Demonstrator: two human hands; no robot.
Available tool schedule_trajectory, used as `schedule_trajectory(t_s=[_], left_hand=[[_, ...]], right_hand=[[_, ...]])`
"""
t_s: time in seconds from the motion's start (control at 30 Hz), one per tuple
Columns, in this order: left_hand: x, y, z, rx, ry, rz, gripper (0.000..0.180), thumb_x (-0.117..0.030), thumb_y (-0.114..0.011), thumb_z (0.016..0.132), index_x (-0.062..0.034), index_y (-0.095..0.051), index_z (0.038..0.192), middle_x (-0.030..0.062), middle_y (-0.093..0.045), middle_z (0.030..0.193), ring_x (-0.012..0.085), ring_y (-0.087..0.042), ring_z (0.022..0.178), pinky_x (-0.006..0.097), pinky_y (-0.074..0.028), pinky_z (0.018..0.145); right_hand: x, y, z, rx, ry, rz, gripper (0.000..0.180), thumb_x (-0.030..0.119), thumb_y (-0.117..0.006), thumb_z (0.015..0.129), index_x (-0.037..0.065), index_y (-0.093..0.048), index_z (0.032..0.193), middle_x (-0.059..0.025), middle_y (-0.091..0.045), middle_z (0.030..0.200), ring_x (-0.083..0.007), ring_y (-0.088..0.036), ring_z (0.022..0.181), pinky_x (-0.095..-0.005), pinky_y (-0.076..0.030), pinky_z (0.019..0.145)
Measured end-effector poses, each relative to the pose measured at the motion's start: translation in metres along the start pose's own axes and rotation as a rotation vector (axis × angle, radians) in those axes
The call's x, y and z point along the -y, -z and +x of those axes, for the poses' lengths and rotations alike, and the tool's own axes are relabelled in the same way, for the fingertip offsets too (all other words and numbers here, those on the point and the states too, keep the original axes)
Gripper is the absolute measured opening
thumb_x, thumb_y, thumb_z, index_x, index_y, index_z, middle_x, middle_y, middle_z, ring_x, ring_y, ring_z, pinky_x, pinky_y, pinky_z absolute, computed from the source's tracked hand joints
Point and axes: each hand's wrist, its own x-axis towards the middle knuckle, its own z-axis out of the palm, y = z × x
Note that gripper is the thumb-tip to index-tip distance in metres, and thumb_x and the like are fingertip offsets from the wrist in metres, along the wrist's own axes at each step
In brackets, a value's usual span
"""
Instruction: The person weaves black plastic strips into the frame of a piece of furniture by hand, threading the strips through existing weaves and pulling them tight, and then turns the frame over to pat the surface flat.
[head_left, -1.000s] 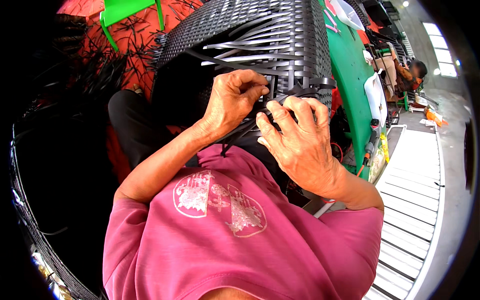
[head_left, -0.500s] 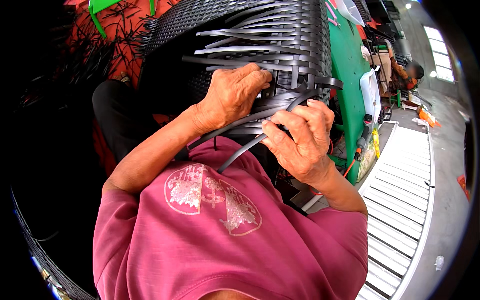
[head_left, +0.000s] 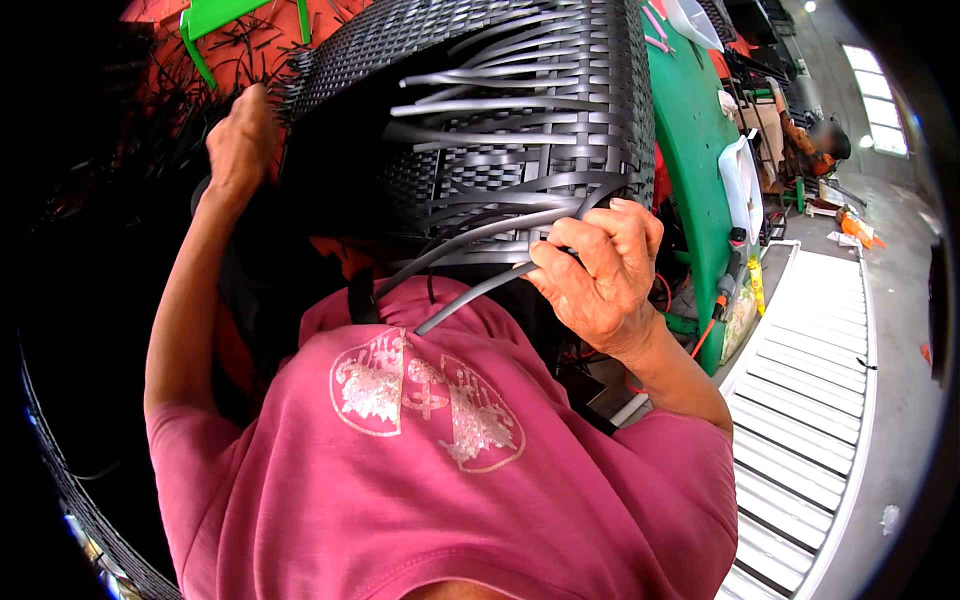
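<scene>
A dark grey woven panel [head_left: 597, 70] of flat plastic strips stands in front of me. Loose strip ends fan out leftward from its edge. My right hand [head_left: 603, 270] is closed on a grey strip [head_left: 470, 297] at the panel's near right corner. One end of that strip points down toward my shirt, and above the fingers it bends up to the weave. Out at the far left, well away from the weave, my left hand [head_left: 243, 143] is closed and slightly blurred. Whatever it may hold is lost against the dark background.
Right of the panel is a green board [head_left: 690, 190], with a white container [head_left: 740, 185] beside it. A white slatted frame [head_left: 805, 360] lies on the grey floor. Cut strips litter the red ground at upper left, by a green stool [head_left: 215, 15]. A person [head_left: 815, 145] sits far right.
My left hand has left the weave and swung far out to the upper left. My right hand stays at the corner, still gripping the strip.
</scene>
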Motion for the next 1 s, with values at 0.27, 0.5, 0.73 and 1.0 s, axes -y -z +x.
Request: schedule_trajectory(t_s=[0.27,0.5,0.73,1.0], left_hand=[[-0.102,0.093,-0.032,-0.132,-0.042,-1.102,0.011,-0.009,-0.061,0.089,0.0003,-0.064,0.092,0.0036,-0.062,0.079,0.0098,-0.056,0.071,0.024,-0.046,0.067],[-0.188,0.136,-0.012,0.463,-0.384,-1.242,0.039,-0.035,-0.054,0.094,0.0022,-0.065,0.088,0.0046,-0.064,0.077,0.0117,-0.059,0.074,0.025,-0.046,0.067],[-0.203,0.138,-0.002,0.667,-0.249,-1.548,0.034,-0.031,-0.056,0.093,0.0008,-0.066,0.088,0.0051,-0.064,0.078,0.0109,-0.059,0.07,0.022,-0.046,0.068],[-0.218,0.144,-0.004,0.602,-0.113,-1.644,0.052,-0.045,-0.04,0.097,0.0016,-0.062,0.103,0.0135,-0.064,0.1,0.0205,-0.062,0.09,0.033,-0.048,0.081]], right_hand=[[-0.014,0.032,0.002,-0.147,-0.191,0.382,0.015,0.01,-0.057,0.087,0.0,-0.063,0.098,-0.0172,-0.059,0.101,-0.0297,-0.058,0.087,-0.038,-0.048,0.075],[-0.053,0.041,0.018,0.075,-0.504,0.389,0.015,0.0,-0.064,0.079,0.002,-0.065,0.095,-0.0084,-0.062,0.09,-0.0184,-0.059,0.075,-0.0264,-0.047,0.067],[-0.085,0.039,0.023,0.113,-0.604,0.869,0.013,0.012,-0.069,0.083,0.005,-0.061,0.09,0.0026,-0.061,0.082,-0.0046,-0.052,0.073,-0.0223,-0.044,0.064],[-0.083,0.079,0.045,-0.153,-0.568,1.368,0.037,0.027,-0.06,0.089,-0.002,-0.058,0.113,-0.0022,-0.062,0.081,-0.0046,-0.042,0.059,-0.0174,-0.032,0.057]])
